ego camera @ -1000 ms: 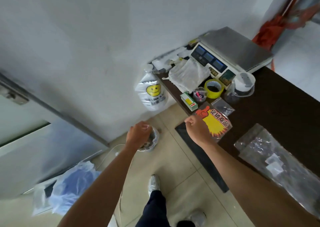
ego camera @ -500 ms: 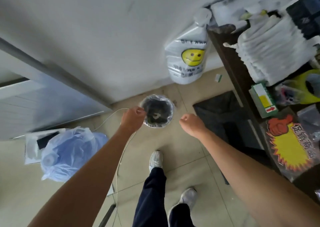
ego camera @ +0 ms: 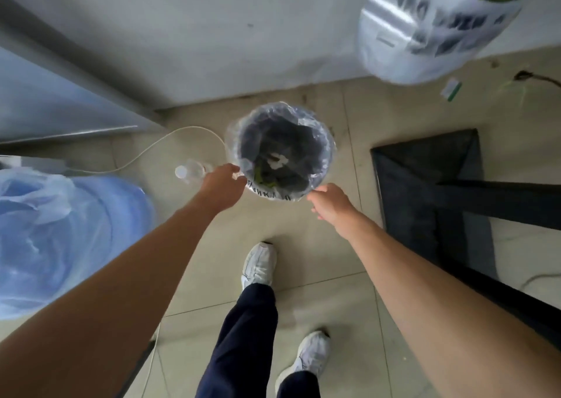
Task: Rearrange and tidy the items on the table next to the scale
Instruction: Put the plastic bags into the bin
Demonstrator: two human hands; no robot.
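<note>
One bin (ego camera: 326, 145) stood on the floor (ego camera: 318, 245) just beyond both hands. Its clear liner (ego camera: 270, 193) held white and green scraps (ego camera: 277, 161). The left hand (ego camera: 223, 186) had its grip pinched on the liner's rim. The right hand (ego camera: 331, 204) was at the rim, and I could not tell whether its grip was closed. One clear bottle (ego camera: 191, 171) lay just left of the left hand.

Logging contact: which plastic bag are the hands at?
The clear bag lining the bin, left hand and right hand at its rim; blue bag and white bag are apart.

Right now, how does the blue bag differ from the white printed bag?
The blue bag is plain; the white bag carries dark print and a yellow patch. The blue bag slumps on the floor at left; the white bag is at upper right, blurred. Both are thin plastic.
</note>
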